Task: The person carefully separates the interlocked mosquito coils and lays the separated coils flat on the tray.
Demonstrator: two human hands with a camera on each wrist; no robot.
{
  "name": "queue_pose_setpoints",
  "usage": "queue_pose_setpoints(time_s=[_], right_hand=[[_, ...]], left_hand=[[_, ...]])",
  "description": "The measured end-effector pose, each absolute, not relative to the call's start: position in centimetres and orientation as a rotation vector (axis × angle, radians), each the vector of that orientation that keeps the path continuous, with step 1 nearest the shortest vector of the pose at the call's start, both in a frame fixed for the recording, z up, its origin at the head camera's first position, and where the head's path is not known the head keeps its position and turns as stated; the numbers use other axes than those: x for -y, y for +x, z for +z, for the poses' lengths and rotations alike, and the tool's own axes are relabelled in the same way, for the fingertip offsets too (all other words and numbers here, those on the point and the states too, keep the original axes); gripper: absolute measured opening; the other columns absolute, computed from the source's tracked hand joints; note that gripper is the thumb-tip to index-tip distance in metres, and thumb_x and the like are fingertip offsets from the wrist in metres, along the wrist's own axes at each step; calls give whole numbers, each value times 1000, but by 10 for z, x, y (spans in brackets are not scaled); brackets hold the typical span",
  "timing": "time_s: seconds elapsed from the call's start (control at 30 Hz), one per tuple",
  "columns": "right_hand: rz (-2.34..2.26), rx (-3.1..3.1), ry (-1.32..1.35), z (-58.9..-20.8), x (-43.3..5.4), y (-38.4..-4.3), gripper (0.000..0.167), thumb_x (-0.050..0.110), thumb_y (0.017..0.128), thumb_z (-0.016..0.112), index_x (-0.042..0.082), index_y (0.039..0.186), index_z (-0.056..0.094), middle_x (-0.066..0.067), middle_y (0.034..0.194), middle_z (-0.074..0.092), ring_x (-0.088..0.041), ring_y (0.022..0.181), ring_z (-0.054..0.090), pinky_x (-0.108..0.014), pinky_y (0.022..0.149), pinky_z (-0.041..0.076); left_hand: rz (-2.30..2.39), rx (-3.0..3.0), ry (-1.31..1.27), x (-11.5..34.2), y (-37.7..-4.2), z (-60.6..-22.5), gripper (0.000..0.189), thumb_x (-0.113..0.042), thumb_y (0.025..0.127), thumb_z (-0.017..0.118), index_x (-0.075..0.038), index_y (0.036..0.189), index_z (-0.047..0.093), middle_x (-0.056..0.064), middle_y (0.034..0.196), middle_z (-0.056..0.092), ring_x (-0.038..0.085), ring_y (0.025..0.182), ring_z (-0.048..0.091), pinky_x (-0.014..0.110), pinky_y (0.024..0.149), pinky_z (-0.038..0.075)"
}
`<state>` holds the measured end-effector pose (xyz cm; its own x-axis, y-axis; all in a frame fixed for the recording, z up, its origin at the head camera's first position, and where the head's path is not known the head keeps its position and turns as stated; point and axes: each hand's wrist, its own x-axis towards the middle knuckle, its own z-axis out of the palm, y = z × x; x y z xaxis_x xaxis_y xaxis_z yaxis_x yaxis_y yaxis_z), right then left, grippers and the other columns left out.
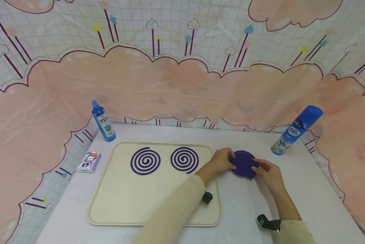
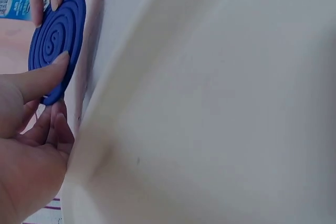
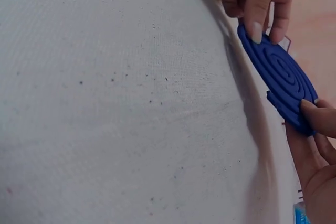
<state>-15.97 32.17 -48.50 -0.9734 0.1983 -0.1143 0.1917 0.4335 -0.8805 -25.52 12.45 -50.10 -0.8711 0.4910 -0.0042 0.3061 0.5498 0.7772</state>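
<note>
A tightly wound blue-purple mosquito coil disc (image 1: 243, 164) is held between both hands, to the right of the tray. My left hand (image 1: 221, 160) pinches its left edge, thumb on the face and fingers behind, as the left wrist view shows. At the opposite edge my right hand (image 1: 269, 173) pinches it between thumb and fingers. In the right wrist view the disc (image 3: 283, 74) is tilted, its spiral grooves lying close together. Two separate open-wound mosquito coils, a left one (image 1: 145, 161) and a right one (image 1: 184, 159), lie flat along the far part of the cream tray (image 1: 124, 200).
A blue spray bottle (image 1: 104, 122) stands behind the tray's far left corner. Left of the tray lies a small purple packet (image 1: 89, 162). On the right stands a blue aerosol can (image 1: 295, 130). A patterned cloth (image 1: 170, 88) hangs behind the white table (image 1: 240, 217).
</note>
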Motion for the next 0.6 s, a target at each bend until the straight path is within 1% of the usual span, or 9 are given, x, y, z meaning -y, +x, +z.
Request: queue_pose_setpoints(time_s=[0.03,0.1,0.23,0.4,0.6], right_hand=[[1640,2656,-352,-485,-321,-160,47,12,100,65,-3,143,54,-29,151,50,21,94,55,-6,82,53],[1677,2647,-328,-484,-320,-161,48,12,100,65,-4,144,52,-29,152,49,21,94,57,-7,83,54],[1714,2647,-274,-478,-317,-164,49,14,102,63,-2,146,50,-27,153,47,19,96,58,-8,85,55],[1765,2628,-206,-468,-310,-171,51,19,102,63,-1,147,49,-26,155,45,19,98,60,-11,86,57],[1784,2569,-103,-452,-298,-185,50,18,102,63,-4,145,50,-29,150,48,14,98,65,-13,85,58]], left_hand=[[1236,-2533,646,-121,-253,-495,36,-9,72,92,-12,100,69,1,91,67,7,81,56,17,76,46],[1263,-2510,631,-118,-256,-496,36,-10,72,92,-13,100,70,-1,92,67,4,81,54,15,76,45],[1319,-2459,603,-109,-261,-493,35,-11,74,91,-13,101,69,-2,96,67,2,82,54,14,76,46],[1418,-2391,591,-94,-267,-483,34,-8,76,89,-11,104,70,-1,95,65,4,80,55,14,73,46],[1580,-2277,591,-74,-272,-464,33,-3,79,85,-6,108,68,-2,95,59,7,82,55,16,70,47]])
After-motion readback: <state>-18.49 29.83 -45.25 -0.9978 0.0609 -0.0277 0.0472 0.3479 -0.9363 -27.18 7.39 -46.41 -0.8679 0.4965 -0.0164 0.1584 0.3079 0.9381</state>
